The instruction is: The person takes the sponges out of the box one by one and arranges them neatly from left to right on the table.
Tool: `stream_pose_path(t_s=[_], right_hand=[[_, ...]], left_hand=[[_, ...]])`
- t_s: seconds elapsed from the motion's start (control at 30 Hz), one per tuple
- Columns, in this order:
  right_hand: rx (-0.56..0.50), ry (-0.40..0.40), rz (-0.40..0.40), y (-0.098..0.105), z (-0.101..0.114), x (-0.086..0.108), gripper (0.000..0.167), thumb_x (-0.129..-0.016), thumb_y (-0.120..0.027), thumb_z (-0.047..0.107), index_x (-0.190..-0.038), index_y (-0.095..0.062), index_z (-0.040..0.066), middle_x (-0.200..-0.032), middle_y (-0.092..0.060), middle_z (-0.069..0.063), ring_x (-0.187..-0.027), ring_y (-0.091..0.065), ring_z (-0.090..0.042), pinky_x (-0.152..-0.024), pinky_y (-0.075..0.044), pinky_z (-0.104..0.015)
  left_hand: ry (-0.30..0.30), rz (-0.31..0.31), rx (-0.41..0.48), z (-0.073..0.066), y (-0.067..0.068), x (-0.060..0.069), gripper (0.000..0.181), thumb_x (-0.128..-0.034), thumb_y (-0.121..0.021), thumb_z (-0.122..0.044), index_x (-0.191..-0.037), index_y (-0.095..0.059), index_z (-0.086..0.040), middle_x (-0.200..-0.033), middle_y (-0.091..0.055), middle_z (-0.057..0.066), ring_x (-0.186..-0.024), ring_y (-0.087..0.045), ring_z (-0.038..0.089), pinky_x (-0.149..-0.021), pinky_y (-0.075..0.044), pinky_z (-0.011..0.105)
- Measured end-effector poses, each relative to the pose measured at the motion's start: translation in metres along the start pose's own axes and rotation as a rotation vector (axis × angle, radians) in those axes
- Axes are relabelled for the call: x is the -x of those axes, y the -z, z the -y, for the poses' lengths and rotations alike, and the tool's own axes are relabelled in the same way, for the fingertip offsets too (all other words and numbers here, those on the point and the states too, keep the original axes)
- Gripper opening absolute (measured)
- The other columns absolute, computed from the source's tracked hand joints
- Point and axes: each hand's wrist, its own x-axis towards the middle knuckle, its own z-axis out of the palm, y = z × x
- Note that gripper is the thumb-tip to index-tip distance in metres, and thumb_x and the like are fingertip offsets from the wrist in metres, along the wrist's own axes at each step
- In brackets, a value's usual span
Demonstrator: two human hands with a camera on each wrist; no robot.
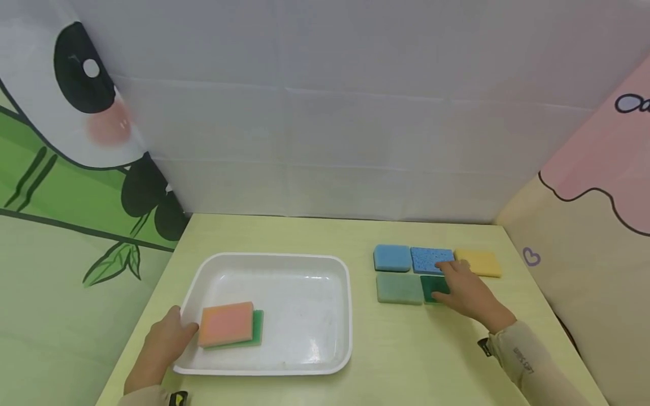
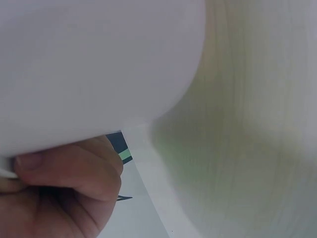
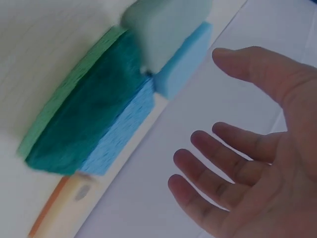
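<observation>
Beneath the right hand, dark green sponge, apart from fingers

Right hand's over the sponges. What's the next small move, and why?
I'd probably lower the right hand and close it on the dark green sponge: its open fingers reach over that sponge and hold nothing, while the left hand grips the white tray, which holds a pink sponge and a green sponge.

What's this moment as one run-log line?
left hand: grips white tray | right hand: holds nothing, over dark green sponge | inside tray: pink sponge partly covering green sponge
</observation>
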Motion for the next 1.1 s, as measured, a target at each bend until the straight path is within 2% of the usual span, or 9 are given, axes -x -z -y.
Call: stream_pose_path(t_s=[0.17, 0.3, 0.53, 0.73, 0.93, 1.1], right_hand=[[0.050, 0.056, -0.038, 0.000, 0.027, -0.012, 0.067, -0.085, -0.081, 0.023, -0.135, -0.050, -0.009, -0.127, -0.056, -0.027, -0.111, -0.058, -0.043, -0.087, -0.050, -0.055], [0.046, 0.097, -0.040, -0.003, 0.050, -0.026, 0.067, -0.086, -0.080, 0.026, -0.137, -0.051, -0.007, -0.128, -0.056, -0.024, -0.112, -0.057, -0.041, -0.089, -0.049, -0.054], [0.038, 0.180, -0.039, -0.007, 0.112, -0.058, 0.065, -0.085, -0.079, 0.030, -0.135, -0.053, -0.004, -0.125, -0.059, -0.019, -0.112, -0.058, -0.035, -0.088, -0.051, -0.050], [0.040, 0.232, 0.008, -0.011, 0.156, -0.077, 0.066, -0.086, -0.078, 0.035, -0.136, -0.054, -0.001, -0.124, -0.060, -0.015, -0.107, -0.060, -0.031, -0.084, -0.053, -0.044], [0.060, 0.280, 0.068, -0.021, 0.185, -0.090, 0.067, -0.089, -0.075, 0.039, -0.139, -0.052, 0.002, -0.127, -0.058, -0.013, -0.108, -0.059, -0.027, -0.086, -0.052, -0.040], [0.085, 0.341, 0.069, -0.027, 0.211, -0.096, 0.065, -0.089, -0.074, 0.039, -0.137, -0.053, 0.001, -0.124, -0.059, -0.013, -0.106, -0.059, -0.026, -0.086, -0.052, -0.038]], left_hand=[[0.004, 0.002, -0.003, -0.001, -0.001, 0.000, 0.056, -0.0924, -0.057, -0.024, -0.121, -0.035, 0.019, -0.108, -0.053, 0.042, -0.089, -0.062, 0.048, -0.069, -0.053, 0.053], [0.006, 0.009, 0.004, -0.002, -0.001, 0.000, 0.057, -0.0925, -0.057, -0.024, -0.122, -0.034, 0.019, -0.110, -0.052, 0.042, -0.090, -0.062, 0.048, -0.069, -0.053, 0.053], [-0.010, -0.008, 0.005, 0.000, -0.001, 0.001, 0.055, -0.0920, -0.057, -0.024, -0.120, -0.035, 0.019, -0.108, -0.053, 0.042, -0.088, -0.062, 0.047, -0.069, -0.053, 0.053], [-0.016, -0.016, 0.011, 0.001, -0.004, -0.001, 0.054, -0.0921, -0.057, -0.024, -0.120, -0.036, 0.018, -0.106, -0.054, 0.041, -0.087, -0.062, 0.046, -0.067, -0.053, 0.052], [-0.019, -0.028, 0.015, 0.001, -0.005, -0.001, 0.053, -0.0920, -0.057, -0.023, -0.119, -0.037, 0.018, -0.107, -0.054, 0.041, -0.087, -0.062, 0.047, -0.068, -0.053, 0.053], [-0.024, -0.031, 0.021, 0.000, -0.005, 0.000, 0.051, -0.0921, -0.057, -0.023, -0.116, -0.037, 0.017, -0.104, -0.055, 0.040, -0.086, -0.062, 0.046, -0.067, -0.053, 0.053]])
